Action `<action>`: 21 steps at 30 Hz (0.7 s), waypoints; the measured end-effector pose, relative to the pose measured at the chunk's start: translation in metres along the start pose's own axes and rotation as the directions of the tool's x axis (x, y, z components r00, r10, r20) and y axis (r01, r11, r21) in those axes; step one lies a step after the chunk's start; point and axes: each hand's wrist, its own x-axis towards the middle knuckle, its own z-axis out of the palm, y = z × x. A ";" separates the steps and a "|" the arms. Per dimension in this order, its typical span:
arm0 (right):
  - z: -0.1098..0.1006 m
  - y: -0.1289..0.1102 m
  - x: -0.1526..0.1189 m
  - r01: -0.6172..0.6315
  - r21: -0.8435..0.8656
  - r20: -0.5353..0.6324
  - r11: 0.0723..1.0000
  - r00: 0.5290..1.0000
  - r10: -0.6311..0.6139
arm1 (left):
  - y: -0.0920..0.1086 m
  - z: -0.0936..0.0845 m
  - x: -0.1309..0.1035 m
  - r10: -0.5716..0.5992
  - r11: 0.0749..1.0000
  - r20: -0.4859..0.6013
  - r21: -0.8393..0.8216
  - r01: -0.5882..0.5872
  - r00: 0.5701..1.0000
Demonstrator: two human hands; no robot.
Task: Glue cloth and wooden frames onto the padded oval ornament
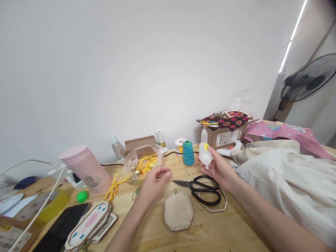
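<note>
A small white squeeze bottle with a yellow label is held in my right hand, its nozzle pointing down. My left hand is above the table, its fingers curled with the fingertips close to the thumb; what they hold, if anything, is too small to make out. Between my forearms lies a beige padded piece with scalloped edges and a small loop at its top. Black-handled scissors rest beside it, partly over a thin cream outline frame. A teal thread cone stands behind the scissors.
A plastic bag of yellow cords and a pink tumbler stand at left, near a phone and decorated plaques. White cloth covers the right side. A cardboard box stands behind.
</note>
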 end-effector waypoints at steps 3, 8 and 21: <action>0.003 -0.012 -0.007 -0.043 0.008 0.093 0.999 0.995 0.042 | 0.011 0.006 0.015 0.010 0.991 0.076 0.132 -0.020 0.997; 0.001 -0.022 -0.008 -0.104 0.058 0.230 0.993 0.969 0.088 | 0.013 0.041 0.038 -0.125 0.927 0.162 0.371 0.057 0.979; -0.006 -0.020 -0.006 -0.127 0.142 0.408 0.982 0.911 0.059 | 0.005 0.081 0.068 -0.207 0.907 0.058 0.386 0.169 0.977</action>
